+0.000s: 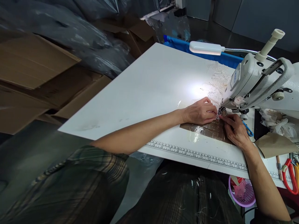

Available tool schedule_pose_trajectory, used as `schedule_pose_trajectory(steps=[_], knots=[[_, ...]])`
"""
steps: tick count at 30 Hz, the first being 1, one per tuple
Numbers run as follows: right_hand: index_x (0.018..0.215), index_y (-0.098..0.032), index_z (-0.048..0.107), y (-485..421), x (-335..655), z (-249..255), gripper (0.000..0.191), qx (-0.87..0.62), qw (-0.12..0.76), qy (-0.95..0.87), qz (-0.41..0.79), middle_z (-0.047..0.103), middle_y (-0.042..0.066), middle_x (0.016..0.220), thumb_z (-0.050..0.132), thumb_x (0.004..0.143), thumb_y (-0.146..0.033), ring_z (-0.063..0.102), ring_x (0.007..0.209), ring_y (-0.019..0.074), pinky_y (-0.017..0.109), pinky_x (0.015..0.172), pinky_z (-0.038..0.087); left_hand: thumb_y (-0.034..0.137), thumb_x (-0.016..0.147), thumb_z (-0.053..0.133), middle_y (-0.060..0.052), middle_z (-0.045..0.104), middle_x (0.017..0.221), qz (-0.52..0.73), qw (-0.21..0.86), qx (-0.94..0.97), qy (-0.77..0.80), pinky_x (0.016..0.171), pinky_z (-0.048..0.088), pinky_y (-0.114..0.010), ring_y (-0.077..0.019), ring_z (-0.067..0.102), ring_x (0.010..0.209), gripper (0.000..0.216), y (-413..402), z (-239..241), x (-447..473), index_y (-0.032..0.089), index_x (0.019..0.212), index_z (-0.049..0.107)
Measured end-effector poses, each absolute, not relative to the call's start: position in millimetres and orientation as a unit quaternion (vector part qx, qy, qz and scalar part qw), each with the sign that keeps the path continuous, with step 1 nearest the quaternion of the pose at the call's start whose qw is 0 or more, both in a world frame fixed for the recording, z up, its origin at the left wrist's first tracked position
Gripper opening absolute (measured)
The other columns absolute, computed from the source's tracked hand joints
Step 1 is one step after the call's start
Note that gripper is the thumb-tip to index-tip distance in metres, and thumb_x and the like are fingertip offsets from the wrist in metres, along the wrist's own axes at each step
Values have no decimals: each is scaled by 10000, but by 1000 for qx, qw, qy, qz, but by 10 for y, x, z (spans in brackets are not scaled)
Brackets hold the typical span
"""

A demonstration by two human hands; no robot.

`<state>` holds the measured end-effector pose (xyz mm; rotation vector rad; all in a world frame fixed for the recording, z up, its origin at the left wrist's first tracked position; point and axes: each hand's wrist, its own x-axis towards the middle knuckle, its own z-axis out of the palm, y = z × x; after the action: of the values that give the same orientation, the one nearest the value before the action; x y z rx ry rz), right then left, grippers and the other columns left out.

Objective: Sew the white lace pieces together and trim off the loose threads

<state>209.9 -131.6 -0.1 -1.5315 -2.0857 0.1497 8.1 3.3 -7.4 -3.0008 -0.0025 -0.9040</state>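
Observation:
Cream lace fabric point(211, 88) lies on the white table to the left of the sewing machine point(243, 81) and runs to its presser foot point(220, 111). My left hand point(201, 111) rests just left of the foot, fingers curled and closed on the near edge of the lace. On the foot's near side is my right hand point(236, 129), its index finger reaching to the same lace edge, fingertips close together. The small bit between the fingertips is partly hidden. Blue thread snips point(248, 129) show beside my right hand. Under both hands is a brown shiny sheet point(207, 131).
A lit white lamp point(206, 48) hangs over the table. A ruler strip point(196, 155) runs along the front edge. At right are brown paper point(275, 144) and red-handled pliers point(289, 175). A purple basket point(247, 200) stands below; cardboard boxes point(35, 62) are left.

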Motion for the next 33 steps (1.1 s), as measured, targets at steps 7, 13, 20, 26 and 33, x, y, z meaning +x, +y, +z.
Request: schedule_pose_trajectory(steps=[7, 13, 20, 26, 33], knots=[[1202, -273, 730, -1321, 2109, -2, 395, -562, 248, -788, 44, 638, 97, 1049, 445, 942, -190, 613, 998, 240, 413, 861, 558, 220, 1013, 492, -29, 771, 954, -297, -1, -955, 10, 820, 455, -360, -126, 659, 782, 282, 29, -76, 83, 204, 818, 694], [1221, -266, 724, -1324, 2125, -51, 405, -558, 235, -796, 17, 623, 107, 1059, 444, 941, -183, 596, 983, 241, 413, 855, 556, 222, 1008, 489, -12, 778, 959, -270, -23, -963, 5, 841, 439, -359, -130, 652, 776, 285, 22, -58, 91, 219, 820, 704], [1241, -201, 717, -1341, 2107, -52, 400, -551, 200, -809, -32, 601, 155, 1091, 440, 954, -223, 574, 940, 254, 438, 827, 551, 260, 964, 500, -25, 761, 964, -240, 25, -970, 18, 964, 426, -407, -156, 661, 810, 252, -21, -5, 79, 221, 842, 718], [1243, -230, 701, -1382, 1996, -10, 388, -590, 154, -792, -40, 607, 137, 1077, 464, 936, -220, 553, 935, 266, 462, 853, 517, 260, 962, 490, -24, 754, 982, -247, 20, -969, 15, 1007, 399, -429, -167, 662, 840, 251, -34, -7, 61, 217, 859, 715], [1306, -223, 632, -1434, 1895, 62, 414, -607, 96, -785, -76, 604, 148, 1080, 450, 934, -221, 546, 923, 277, 421, 775, 492, 288, 941, 506, -31, 743, 1048, -211, -14, -977, -4, 1044, 371, -445, -185, 645, 894, 221, -38, 27, 32, 236, 877, 710]])
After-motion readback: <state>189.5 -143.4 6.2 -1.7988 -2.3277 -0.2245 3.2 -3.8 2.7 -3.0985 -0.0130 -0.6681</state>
